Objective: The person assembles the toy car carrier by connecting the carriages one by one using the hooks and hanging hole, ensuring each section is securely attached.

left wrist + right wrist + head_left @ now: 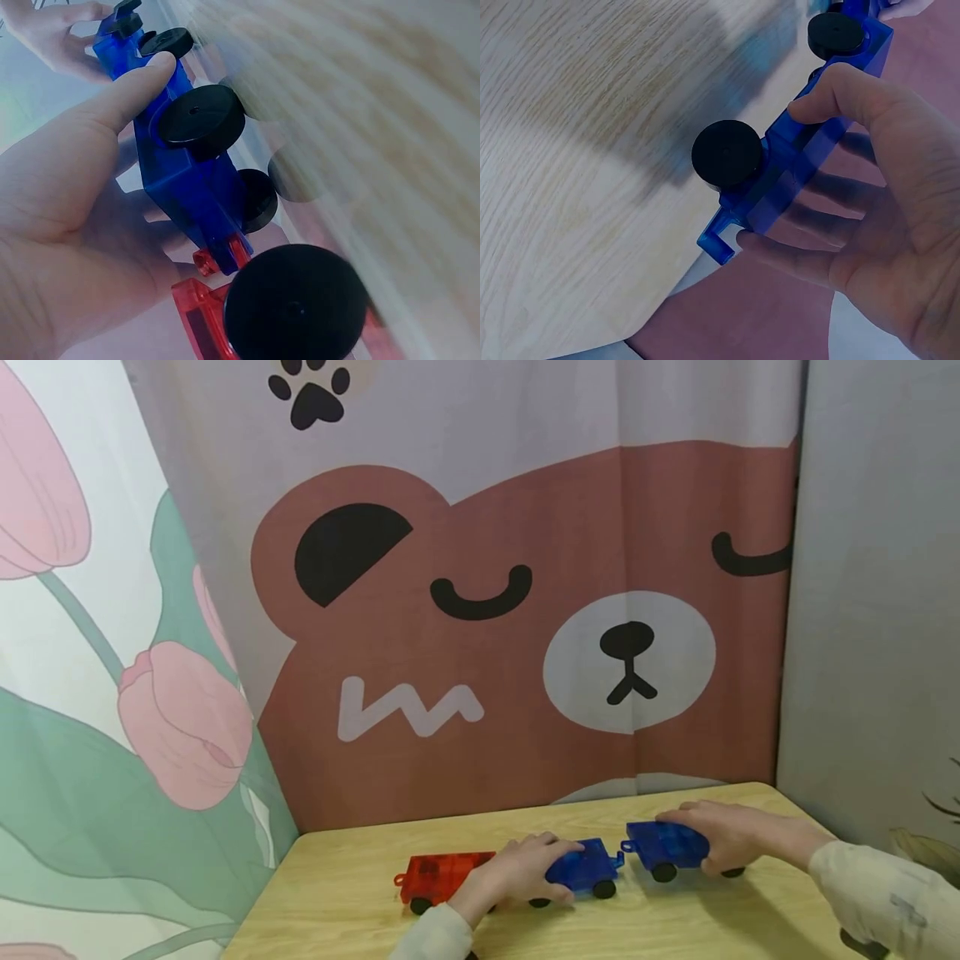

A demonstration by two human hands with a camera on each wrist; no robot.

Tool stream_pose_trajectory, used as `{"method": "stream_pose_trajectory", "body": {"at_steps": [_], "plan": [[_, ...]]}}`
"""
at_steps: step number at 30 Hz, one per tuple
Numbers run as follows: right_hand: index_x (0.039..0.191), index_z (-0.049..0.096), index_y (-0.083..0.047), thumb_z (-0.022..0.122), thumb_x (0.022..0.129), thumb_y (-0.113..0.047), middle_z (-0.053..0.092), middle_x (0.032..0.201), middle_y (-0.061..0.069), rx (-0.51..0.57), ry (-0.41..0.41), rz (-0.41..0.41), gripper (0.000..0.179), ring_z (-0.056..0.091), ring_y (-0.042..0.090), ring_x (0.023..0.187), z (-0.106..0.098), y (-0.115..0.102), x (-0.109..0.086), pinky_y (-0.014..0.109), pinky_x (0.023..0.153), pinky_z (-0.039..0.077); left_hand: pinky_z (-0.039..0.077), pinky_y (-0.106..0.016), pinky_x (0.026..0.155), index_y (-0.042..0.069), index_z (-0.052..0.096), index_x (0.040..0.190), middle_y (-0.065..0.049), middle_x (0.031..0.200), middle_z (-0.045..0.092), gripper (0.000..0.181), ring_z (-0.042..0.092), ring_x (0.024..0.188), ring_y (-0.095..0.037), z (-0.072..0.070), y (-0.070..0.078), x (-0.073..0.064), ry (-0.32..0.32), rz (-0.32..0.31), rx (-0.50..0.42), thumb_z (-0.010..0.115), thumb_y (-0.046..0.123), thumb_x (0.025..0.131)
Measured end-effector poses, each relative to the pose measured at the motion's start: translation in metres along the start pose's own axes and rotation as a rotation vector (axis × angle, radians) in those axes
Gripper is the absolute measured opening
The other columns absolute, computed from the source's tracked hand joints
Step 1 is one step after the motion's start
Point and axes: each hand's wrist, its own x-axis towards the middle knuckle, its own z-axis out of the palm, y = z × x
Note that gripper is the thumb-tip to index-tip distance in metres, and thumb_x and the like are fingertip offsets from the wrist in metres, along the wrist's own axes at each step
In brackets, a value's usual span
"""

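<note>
On the table, my left hand (525,868) grips a blue toy train car (585,868), thumb on the near side and fingers over the far side. Behind it, a red toy train car (442,875) is linked to that blue car by a hook, as the left wrist view shows. To the right, my right hand (731,835) grips a second blue toy train car (667,846) from above. Its loop end is close to the hook of the first blue car; whether they touch, I cannot tell. A free hook (718,244) sticks out at its other end in the right wrist view.
The wooden table (337,868) ends at a curtain (480,760) with a bear print behind it. A flowered curtain (90,735) hangs at the left. A dark wheel-like thing (862,943) shows under my right sleeve.
</note>
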Motion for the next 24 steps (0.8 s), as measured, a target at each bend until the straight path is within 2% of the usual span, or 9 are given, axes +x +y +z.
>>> {"method": "stream_pose_trajectory", "body": {"at_steps": [7,12,17,24], "plan": [[0.144,0.054,-0.01,0.085,0.073,-0.013,0.057,0.131,0.011,0.009,-0.024,0.007,0.078,0.056,0.033,0.114,-0.001,0.001,0.004,0.061,0.09,0.048,0.038,-0.062,0.105,0.049,0.037,0.154,0.014,0.15,0.043,0.071,0.045,0.133,-0.015,0.0,0.001,0.002,-0.001,-0.011,0.001,0.07,0.057,0.091],[0.145,0.054,-0.013,0.084,0.073,-0.011,0.057,0.129,0.006,0.021,-0.042,0.018,0.078,0.058,0.029,0.113,0.003,0.002,0.007,0.056,0.089,0.05,0.04,-0.06,0.105,0.048,0.038,0.154,0.013,0.149,0.044,0.071,0.046,0.132,-0.015,0.0,0.002,0.001,0.004,-0.016,0.016,0.071,0.057,0.091],[0.145,0.054,-0.01,0.084,0.073,-0.01,0.057,0.13,0.008,0.026,-0.042,0.009,0.078,0.058,0.033,0.115,0.006,0.003,0.01,0.059,0.089,0.05,0.04,-0.06,0.104,0.048,0.039,0.153,0.013,0.148,0.045,0.071,0.047,0.131,-0.014,-0.002,0.004,0.0,0.007,-0.024,0.021,0.071,0.056,0.09],[0.144,0.054,-0.01,0.084,0.071,-0.01,0.058,0.127,0.005,0.036,-0.042,-0.002,0.078,0.059,0.029,0.113,0.012,0.003,0.013,0.056,0.091,0.049,0.039,-0.062,0.105,0.047,0.039,0.154,0.013,0.148,0.044,0.071,0.046,0.133,-0.015,-0.003,0.004,-0.003,-0.011,-0.016,0.008,0.071,0.055,0.092]]}}
